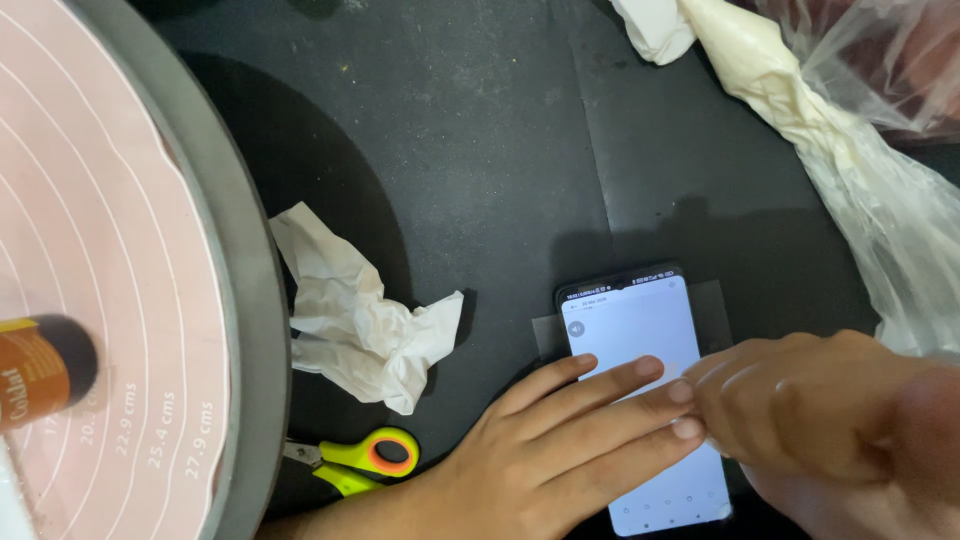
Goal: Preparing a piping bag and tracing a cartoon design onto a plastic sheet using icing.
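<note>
Hands on phone — apparently flat

hands on phone, tissue left

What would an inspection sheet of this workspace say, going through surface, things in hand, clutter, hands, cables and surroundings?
Surface: black worktop, lightly speckled with crumbs.
Job's things: smartphone lying flat, screen lit white.
Clutter: crumpled white paper; yellow-handled scissors partly under the turntable; filled piping bag and clear plastic at upper right.
Hands: left hand flat on the phone, fingers extended; right hand over the phone's right edge, blurred.
Cables: nothing seen.
Surroundings: round turntable with pink ringed mat at left; brown bottle lying on it.
</note>
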